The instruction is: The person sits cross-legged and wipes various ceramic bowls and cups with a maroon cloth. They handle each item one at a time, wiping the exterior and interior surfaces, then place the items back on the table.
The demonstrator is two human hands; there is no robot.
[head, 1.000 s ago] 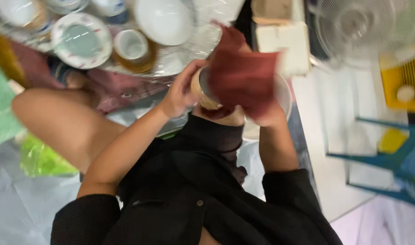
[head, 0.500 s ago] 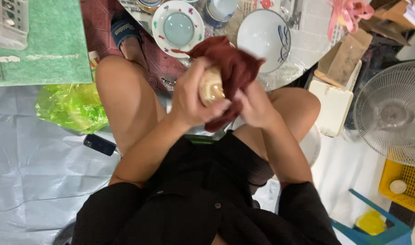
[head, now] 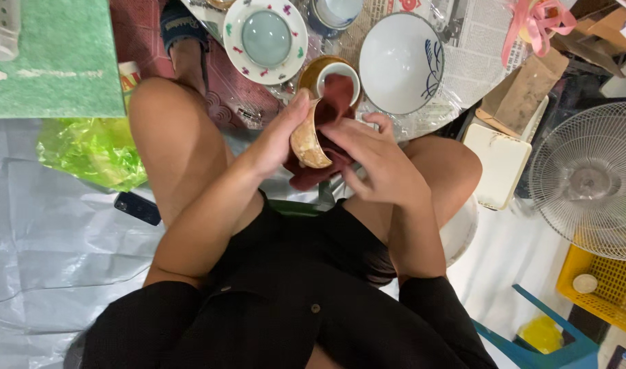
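Left hand (head: 280, 137) clamped on a small tan bowl (head: 306, 140), fingers wrapped round its outer wall, bowl tipped on edge. Right hand (head: 381, 160) closed on a dark red cloth (head: 326, 130), pressing it into the bowl's hollow; cloth bunches above and below the bowl. Both held over the lap, between the knees. Just beyond the bowl: brown cup (head: 330, 75) with white inside. Past that, left, a flowered plate (head: 265, 37); right, a white bowl (head: 400, 63) with blue marks. Far right of the bowl, a fan (head: 590, 181). Far left, green plastic bag (head: 87, 152) and phone (head: 136, 208) on grey sheet (head: 46, 260).
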